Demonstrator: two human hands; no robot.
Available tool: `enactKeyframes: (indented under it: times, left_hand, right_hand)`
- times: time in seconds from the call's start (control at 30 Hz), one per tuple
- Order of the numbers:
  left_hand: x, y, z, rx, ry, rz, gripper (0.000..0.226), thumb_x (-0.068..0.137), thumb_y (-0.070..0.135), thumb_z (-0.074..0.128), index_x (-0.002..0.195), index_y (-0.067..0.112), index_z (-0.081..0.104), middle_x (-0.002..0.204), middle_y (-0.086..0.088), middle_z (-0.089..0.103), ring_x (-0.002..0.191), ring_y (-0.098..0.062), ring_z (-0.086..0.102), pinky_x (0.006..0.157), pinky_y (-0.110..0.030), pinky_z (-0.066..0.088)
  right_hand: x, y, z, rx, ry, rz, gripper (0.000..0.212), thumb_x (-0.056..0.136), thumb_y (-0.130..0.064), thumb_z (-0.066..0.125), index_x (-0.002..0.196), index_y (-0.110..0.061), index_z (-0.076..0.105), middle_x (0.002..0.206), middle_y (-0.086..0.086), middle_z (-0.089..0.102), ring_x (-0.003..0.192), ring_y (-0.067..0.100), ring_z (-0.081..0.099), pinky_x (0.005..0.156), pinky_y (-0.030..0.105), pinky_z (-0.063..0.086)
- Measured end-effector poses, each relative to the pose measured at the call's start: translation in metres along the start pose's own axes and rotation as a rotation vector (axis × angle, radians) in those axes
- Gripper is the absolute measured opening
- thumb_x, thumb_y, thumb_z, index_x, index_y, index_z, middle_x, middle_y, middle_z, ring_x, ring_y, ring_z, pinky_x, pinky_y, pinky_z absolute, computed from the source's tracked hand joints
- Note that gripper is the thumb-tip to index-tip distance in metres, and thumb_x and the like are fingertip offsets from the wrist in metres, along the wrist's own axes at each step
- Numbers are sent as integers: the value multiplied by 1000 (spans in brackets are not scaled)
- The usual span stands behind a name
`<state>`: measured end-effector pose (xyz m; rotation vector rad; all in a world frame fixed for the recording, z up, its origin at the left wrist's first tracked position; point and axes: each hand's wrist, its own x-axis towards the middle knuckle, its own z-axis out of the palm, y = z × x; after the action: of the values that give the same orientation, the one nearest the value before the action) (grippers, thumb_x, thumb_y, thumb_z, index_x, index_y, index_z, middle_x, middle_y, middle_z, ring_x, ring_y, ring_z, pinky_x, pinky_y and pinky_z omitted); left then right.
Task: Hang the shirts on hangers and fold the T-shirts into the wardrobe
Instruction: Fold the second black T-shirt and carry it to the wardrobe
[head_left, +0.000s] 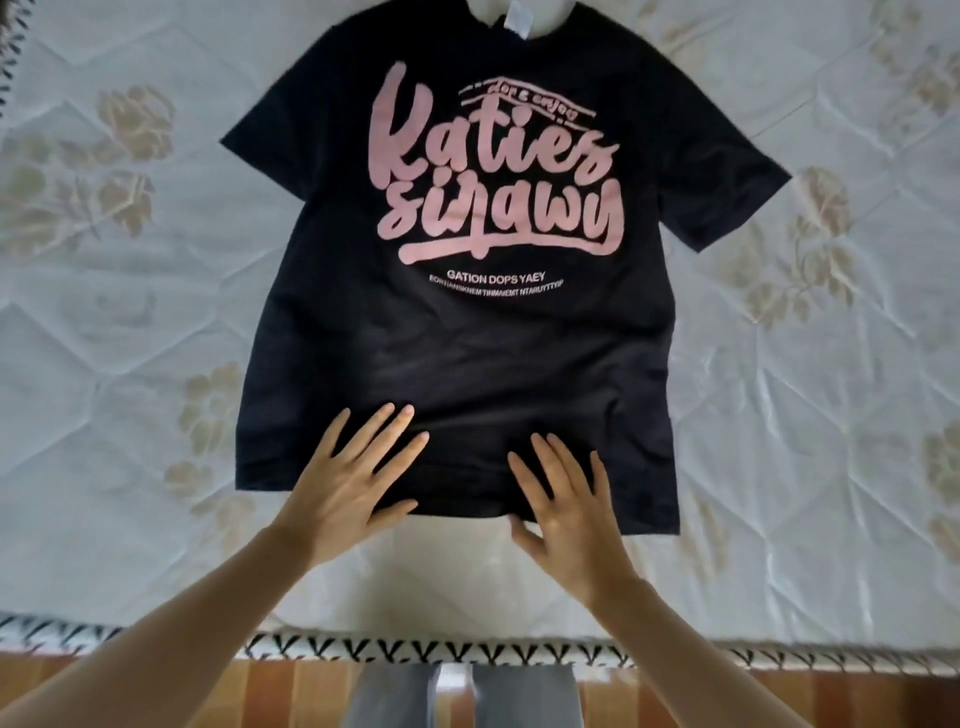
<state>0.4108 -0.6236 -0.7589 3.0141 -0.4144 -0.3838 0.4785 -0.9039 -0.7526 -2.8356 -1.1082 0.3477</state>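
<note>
Head view: black T-shirt (467, 353) spread flat, print up, on the quilted floral mattress (130, 322), pink script reading roughly "Katies sirawy", small white line "GATION DOPS YAEY" beneath, white neck label (515, 21) unreadable, left hand (348, 488) and right hand (566, 514) flat, fingers straight, pressing the hem.

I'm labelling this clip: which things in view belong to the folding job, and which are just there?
Part of the job:
black T-shirt, spread flat, print up
left hand, flat on its hem
right hand, flat on its hem

Just there:
quilted mattress under the shirt
patterned edge trim
wooden floor
</note>
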Motion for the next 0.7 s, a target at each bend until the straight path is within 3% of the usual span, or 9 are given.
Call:
enactKeyframes:
  times: [0.17,0.23,0.33,0.43,0.5,0.6,0.63,0.7]
  left_hand:
    - [-23,-17,2,71,190,-50,38,91,25,53,124,7,62,125,-15,60,110,-31,62,93,-48,48]
    - [-29,-25,0,95,219,-100,43,75,9,73,118,6,65,118,-15,62,102,-32,62,87,-48,49]
    - [-33,-31,-5,60,238,-192,54,58,-5,82,109,4,68,108,-15,63,94,-34,61,78,-47,50]
    - [-33,-31,-8,-37,292,-287,46,62,-2,84,105,1,67,104,-16,62,89,-35,61,73,-48,51]
    - [-37,-35,-5,-83,308,-359,40,74,14,82,107,-1,65,105,-17,62,90,-37,61,73,-50,51]
    - [-50,-48,0,-107,258,-355,45,90,37,52,111,-1,61,108,-17,60,94,-37,58,73,-51,52]
    - [-54,-53,2,-120,256,-342,40,91,33,52,111,-1,61,107,-17,59,93,-38,59,72,-51,53]
    - [-58,-58,-1,-160,268,-325,26,84,3,69,108,-2,60,102,-17,58,87,-39,60,66,-49,55]
  right_hand:
    - [-1,-4,-2,15,151,53,38,95,-37,49,118,-13,67,115,9,61,105,25,57,83,44,54]
    - [3,-6,-3,-12,160,62,29,87,-20,65,115,-12,68,108,9,62,96,25,60,76,42,56]
    - [8,-9,-7,-12,119,72,43,68,-13,81,109,-9,69,100,8,63,84,26,62,66,38,55]
    - [12,-12,-9,-6,95,90,44,63,-15,81,104,-9,69,95,5,62,79,25,61,62,37,54]
    - [12,-14,-9,-37,68,120,42,59,-6,82,99,-10,68,88,4,60,73,23,58,58,35,53]
    - [11,-16,-9,-101,8,169,59,46,7,82,100,-10,66,86,5,57,69,22,55,53,33,50]
    - [11,-17,-10,-122,-17,184,66,40,9,83,101,-9,64,85,6,56,69,22,54,52,33,49]
    - [10,-19,-12,-158,-59,232,74,27,10,82,96,-7,63,80,7,53,66,23,52,48,32,45]
